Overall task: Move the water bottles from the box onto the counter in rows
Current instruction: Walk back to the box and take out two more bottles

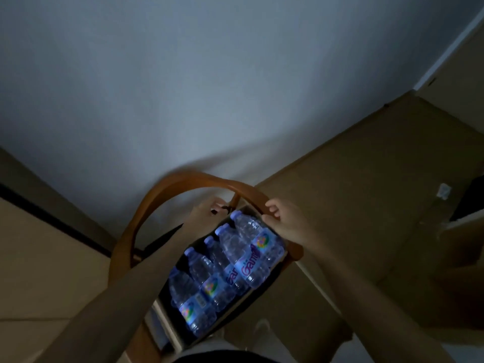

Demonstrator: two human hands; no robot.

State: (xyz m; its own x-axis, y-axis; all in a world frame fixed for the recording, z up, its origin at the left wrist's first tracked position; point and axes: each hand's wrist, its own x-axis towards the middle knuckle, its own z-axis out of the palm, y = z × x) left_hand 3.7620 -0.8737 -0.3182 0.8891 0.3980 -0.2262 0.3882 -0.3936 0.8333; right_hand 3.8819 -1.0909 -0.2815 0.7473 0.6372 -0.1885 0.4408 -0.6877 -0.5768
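Note:
An open cardboard box (171, 327) lies on a wooden chair, packed with several clear water bottles (251, 255) that have blue caps and colourful labels. Both my arms reach over the box to its far end. My left hand (203, 212) has its fingers curled at the box's far left corner. My right hand (284, 222) grips the far right edge, its thumb beside the top bottle's shoulder. The room is dim, so the exact finger contact is hard to make out.
The chair's curved wooden back (167, 189) arches just behind the box and my hands. A large flat cardboard piece (366, 200) lies to the right. A pale wall (183, 87) fills the background, and a beige surface (39, 258) lies to the left.

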